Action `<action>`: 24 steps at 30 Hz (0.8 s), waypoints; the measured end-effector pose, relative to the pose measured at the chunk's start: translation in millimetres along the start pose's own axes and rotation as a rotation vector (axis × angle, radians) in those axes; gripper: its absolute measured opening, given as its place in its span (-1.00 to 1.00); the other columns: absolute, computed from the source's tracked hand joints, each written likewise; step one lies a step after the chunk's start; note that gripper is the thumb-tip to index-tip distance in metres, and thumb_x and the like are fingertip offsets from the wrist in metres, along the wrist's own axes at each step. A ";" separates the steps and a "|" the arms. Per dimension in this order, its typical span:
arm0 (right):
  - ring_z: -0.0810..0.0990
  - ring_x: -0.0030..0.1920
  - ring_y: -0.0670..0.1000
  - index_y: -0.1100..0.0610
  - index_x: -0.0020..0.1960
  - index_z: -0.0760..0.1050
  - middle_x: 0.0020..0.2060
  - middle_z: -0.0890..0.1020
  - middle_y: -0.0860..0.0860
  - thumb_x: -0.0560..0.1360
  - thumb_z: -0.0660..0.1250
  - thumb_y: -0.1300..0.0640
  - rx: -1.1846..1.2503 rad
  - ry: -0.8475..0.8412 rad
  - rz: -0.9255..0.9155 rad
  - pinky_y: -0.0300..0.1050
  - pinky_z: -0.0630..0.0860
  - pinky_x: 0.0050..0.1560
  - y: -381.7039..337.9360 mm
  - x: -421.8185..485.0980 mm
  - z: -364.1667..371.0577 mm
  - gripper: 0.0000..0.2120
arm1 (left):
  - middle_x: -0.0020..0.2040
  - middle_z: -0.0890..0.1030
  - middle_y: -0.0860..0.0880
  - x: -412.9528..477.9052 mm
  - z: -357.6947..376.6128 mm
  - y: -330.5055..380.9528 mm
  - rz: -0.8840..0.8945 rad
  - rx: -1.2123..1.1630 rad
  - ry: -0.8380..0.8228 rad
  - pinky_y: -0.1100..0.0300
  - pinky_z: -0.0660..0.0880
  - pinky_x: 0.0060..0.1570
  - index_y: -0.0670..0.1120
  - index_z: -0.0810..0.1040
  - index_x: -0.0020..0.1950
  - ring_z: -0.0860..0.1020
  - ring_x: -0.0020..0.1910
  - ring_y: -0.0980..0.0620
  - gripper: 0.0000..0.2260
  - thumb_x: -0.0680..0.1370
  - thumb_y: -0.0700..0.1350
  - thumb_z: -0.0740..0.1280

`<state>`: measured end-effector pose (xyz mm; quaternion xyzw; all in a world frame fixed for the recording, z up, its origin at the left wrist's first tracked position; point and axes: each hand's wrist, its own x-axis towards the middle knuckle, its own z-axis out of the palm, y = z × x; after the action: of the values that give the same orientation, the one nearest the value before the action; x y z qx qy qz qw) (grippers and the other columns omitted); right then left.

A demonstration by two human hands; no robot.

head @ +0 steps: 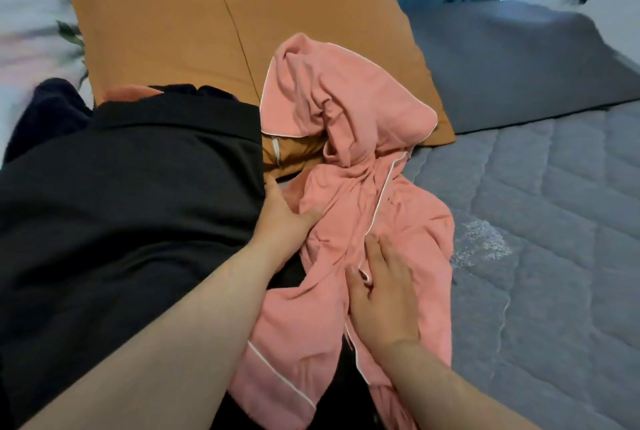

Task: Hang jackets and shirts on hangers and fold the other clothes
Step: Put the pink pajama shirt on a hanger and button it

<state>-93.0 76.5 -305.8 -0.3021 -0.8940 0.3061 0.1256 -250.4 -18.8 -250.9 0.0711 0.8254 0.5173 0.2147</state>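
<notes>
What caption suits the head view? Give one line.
Both hands, left hand and right hand, flat on a crumpled pink garment beside black clothing.

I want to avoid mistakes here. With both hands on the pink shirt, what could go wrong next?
1. The pink shirt lies bunched, so pulling may drag its far end off the orange pillow unevenly.
2. The left hand sits at the black garment edge and might catch it too.

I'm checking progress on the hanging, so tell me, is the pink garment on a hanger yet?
No, the pink garment lies crumpled on the bed with both hands resting on it, and no hanger is in view.
</notes>
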 end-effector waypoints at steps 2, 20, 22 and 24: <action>0.30 0.44 0.08 0.05 0.48 0.33 0.47 0.34 0.06 0.46 0.01 -0.19 -0.002 0.029 -0.014 -0.08 0.19 0.42 2.3 0.4 3.9 -0.35 | 0.33 0.45 0.09 1.8 3.3 -2.4 0.042 0.020 -0.013 0.16 0.40 0.26 0.09 0.13 0.55 0.47 0.27 0.07 -0.20 0.40 -0.04 0.47; 0.68 -0.10 0.18 0.19 0.04 0.58 -0.10 0.70 0.21 0.64 0.16 0.04 0.976 -0.088 0.575 0.00 0.62 -0.08 -61.6 -90.9 -224.5 -0.71 | 0.00 0.69 -0.10 -194.6 -63.6 138.7 -0.044 -0.482 0.008 0.10 0.56 0.05 -0.08 0.61 0.13 0.65 0.02 -0.04 -0.75 0.67 -0.16 0.13; 0.65 -0.20 0.10 0.28 -0.03 0.58 -0.17 0.69 0.21 0.62 0.19 0.17 0.952 -0.035 0.540 -0.28 0.56 -0.32 -82.9 -109.6 -281.7 -0.76 | -0.02 0.69 -0.14 -227.5 -87.2 185.4 -0.023 -0.544 -0.028 0.07 0.56 -0.04 -0.14 0.59 0.12 0.66 -0.05 -0.04 -0.74 0.67 -0.13 0.12; 0.59 -0.25 0.00 0.26 -0.11 0.61 -0.23 0.68 0.11 0.58 0.26 0.24 0.789 -0.005 0.455 -0.42 0.43 -0.41 -109.0 -130.1 -333.4 -0.81 | -0.12 0.68 -0.14 -261.3 -108.9 229.5 0.006 -0.516 -0.069 0.12 0.53 -0.15 -0.17 0.58 0.02 0.64 -0.20 -0.01 -0.77 0.66 -0.12 0.15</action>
<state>95.3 84.8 17.3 -0.4192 -0.6203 0.6438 0.1582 -86.5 -92.8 66.1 0.0342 0.6582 0.7085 0.2520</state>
